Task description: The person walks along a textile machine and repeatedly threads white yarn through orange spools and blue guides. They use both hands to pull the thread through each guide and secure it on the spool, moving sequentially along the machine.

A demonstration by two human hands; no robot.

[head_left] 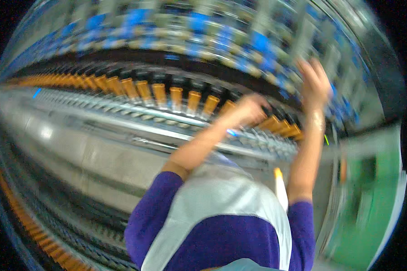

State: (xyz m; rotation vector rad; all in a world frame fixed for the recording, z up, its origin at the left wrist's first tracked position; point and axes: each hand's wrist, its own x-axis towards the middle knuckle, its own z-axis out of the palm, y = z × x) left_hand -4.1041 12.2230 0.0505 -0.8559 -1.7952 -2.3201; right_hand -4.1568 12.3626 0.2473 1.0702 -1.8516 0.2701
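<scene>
My left hand (253, 109) reaches into a long row of orange bobbins (159, 95) on a textile machine. Its fingers curl beside a dark machine part, and blur hides what they grip, if anything. More orange bobbins (282, 127) stand just right of that hand. Higher up, my right hand (315, 86) is raised in front of the blue and pale machine parts (260, 43). Its fingers stretch upward, somewhat apart and smeared by motion, with nothing visible in them.
A metal rail (167, 118) runs along the row below the bobbins. Behind me at the lower left, another machine carries orange bobbins (45, 241). At the right stands a green panel (366, 203). A white cone with a yellow tip (280, 187) is beside my apron (226, 194).
</scene>
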